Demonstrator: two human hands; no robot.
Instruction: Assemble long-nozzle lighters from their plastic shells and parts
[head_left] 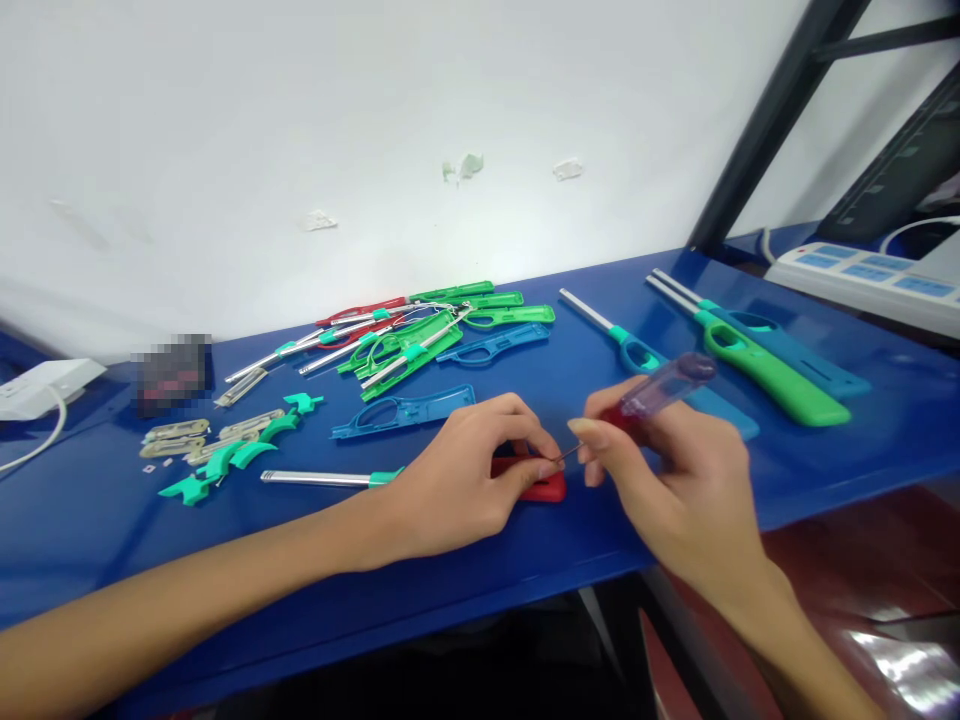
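Observation:
My left hand (469,470) closes over a red gas lighter (551,488) lying on the blue table. The lighter's silver barrel (315,478) and green collar stick out to the left of that hand, which hides its middle. In my right hand (679,470) is a screwdriver (652,393) with a clear and dark red handle, tilted, its thin shaft pointing down left. The shaft's tip meets the red body beside my left fingertips; exactly what it touches there is too small to tell.
Behind my hands lies a blue lighter shell half (405,410). Farther back is a pile of opened lighter parts (412,345). Green trigger pieces (221,458) and clear fuel tanks (176,435) lie left. Whole lighters (776,375) lie right, near a power strip (870,275).

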